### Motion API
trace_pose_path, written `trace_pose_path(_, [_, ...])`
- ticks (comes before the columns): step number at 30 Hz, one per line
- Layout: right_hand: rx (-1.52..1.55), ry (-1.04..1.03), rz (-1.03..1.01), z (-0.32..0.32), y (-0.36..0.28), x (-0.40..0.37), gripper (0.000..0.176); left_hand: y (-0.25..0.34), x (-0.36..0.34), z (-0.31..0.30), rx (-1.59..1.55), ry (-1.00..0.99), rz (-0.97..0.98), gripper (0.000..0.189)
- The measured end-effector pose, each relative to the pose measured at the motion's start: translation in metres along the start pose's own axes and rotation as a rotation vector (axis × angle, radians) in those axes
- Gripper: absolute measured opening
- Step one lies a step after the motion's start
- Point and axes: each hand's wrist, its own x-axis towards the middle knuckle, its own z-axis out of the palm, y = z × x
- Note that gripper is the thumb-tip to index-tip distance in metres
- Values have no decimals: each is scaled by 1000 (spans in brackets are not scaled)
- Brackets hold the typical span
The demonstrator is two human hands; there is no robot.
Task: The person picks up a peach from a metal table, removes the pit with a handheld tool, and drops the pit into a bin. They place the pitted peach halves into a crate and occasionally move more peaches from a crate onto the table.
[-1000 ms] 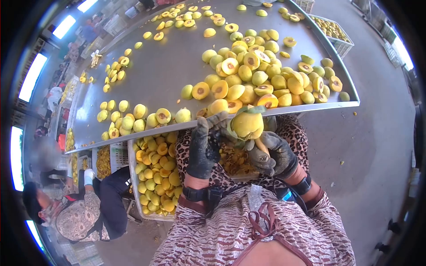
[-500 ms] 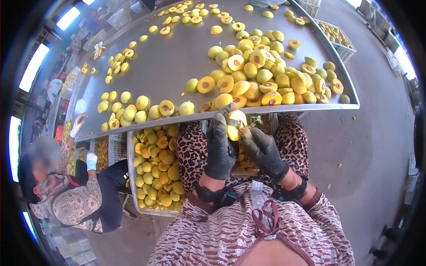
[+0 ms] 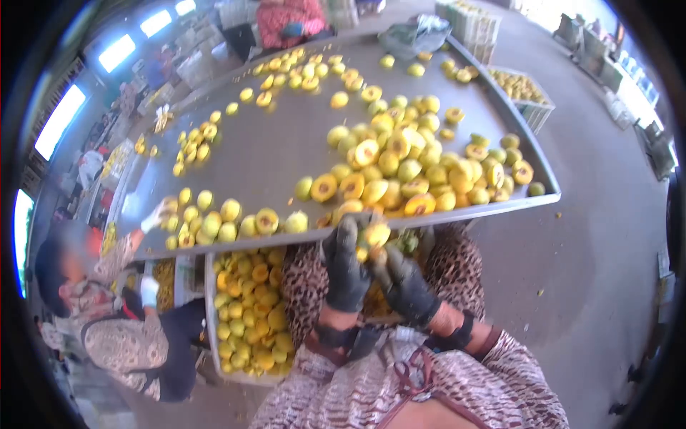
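My left hand (image 3: pixel 344 261), in a dark glove, is closed around a yellow peach (image 3: pixel 374 234) just below the near edge of the metal table (image 3: pixel 286 143). Against the lower side of this fruit, my right hand (image 3: pixel 407 284), also gloved, has its fingers curled in. Blur hides what those fingers hold; a small brownish piece shows at their tips. Beyond my hands a heap of whole and halved peaches (image 3: pixel 407 170) lies on the table, some cut faces showing brown centres.
A crate of peaches (image 3: pixel 250 311) stands left of my legs. At left, a co-worker's white-gloved hand (image 3: pixel 158 214) is beside fruit on the table. Another person (image 3: pixel 289 25) sits at the far end, near a plastic bag (image 3: pixel 416 36). A filled crate (image 3: pixel 520 89) stands beyond the right edge.
The view has tilted up, showing the person at the far end. Both my hands stay at the peach, now blurred and turned. The co-worker's gloved hand has moved to the fruit on the table.
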Motion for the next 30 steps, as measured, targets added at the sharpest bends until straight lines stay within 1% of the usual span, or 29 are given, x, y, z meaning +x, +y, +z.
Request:
trace_pose_path(1, [-10,13,-115,-4,-3,-2,17,0,-2,1,-91,28,-53,38])
trace_pose_path(2, [-32,28,-233,-5,-5,-4,16,2,0,-9,-33,-77,-87,38])
trace_pose_path(3, [38,-45,-123,-10,-3,-6,18,15,5,-9,17,-231,-54,39])
trace_pose_path(4, [117,-122,-3,-14,-1,-7,21,13,13,-18,88,-336,-33,40])
trace_pose_path(5, [156,-116,57,-16,-3,-7,21,9,13,-19,107,-292,-94,43])
trace_pose_path(6, [214,-115,128,-15,-5,-9,21,8,10,-11,124,-181,-45,44])
trace_pose_path(7, [204,-85,116,-12,-4,-10,21,3,8,-1,114,-56,43,45])
trace_pose_path(8, [24,-48,-3,-9,-2,-10,22,0,7,5,102,75,128,46])
trace_pose_path(9, [-160,-14,-118,-9,-1,-7,23,-2,7,7,94,52,138,46])
trace_pose_path(10, [-169,4,-120,-10,-5,-4,23,-1,4,8,-18,37,107,48])
trace_pose_path(11, [106,-61,-67,-11,-10,-3,25,0,3,10,-127,23,73,50])
trace_pose_path(12, [384,-124,-20,-11,-14,-1,27,4,3,9,-128,3,75,50])
trace_pose_path(13, [479,-151,37,-8,-13,-1,28,15,3,9,-67,-64,80,50])
trace_pose_path(14, [481,-143,29,-8,-13,0,28,22,3,8,-3,-124,86,50])
trace_pose_path(15, [584,-226,250,-10,-14,2,27,16,5,6,-35,-77,79,47])
trace_pose_path(16, [681,-313,473,-13,-16,5,27,22,7,9,-34,-81,90,47])
trace_pose_path(17, [679,-312,458,-19,-25,8,27,31,8,12,320,-87,316,40])
trace_pose_path(18, [638,-375,411,-28,-38,10,26,39,8,15,675,-86,541,33])
trace_pose_path(19, [596,-439,372,-34,-46,10,26,42,4,18,714,-40,593,26])
trace_pose_path(20, [597,-440,371,-33,-43,10,26,43,3,19,716,-39,594,26])
trace_pose_path(22, [726,-456,189,-29,-33,7,26,44,1,18,437,-55,478,33])
trace_pose_path(23, [734,-456,196,-27,-31,3,26,40,-2,18,443,-56,470,33])
trace_pose_path(25, [728,-391,163,-26,-25,-2,24,33,-4,17,138,-34,251,32])
trace_pose_path(26, [733,-396,168,-30,-12,1,24,38,-5,18,142,-28,247,32])
trace_pose_path(28, [1079,-715,498,-38,17,1,23,54,-9,19,538,-226,579,31])
trace_pose_path(29, [752,-646,139,-42,9,1,24,56,-11,18,605,-273,711,28])
trace_pose_path(30, [820,-714,317,-58,-14,8,24,60,-11,18,618,-284,751,26])
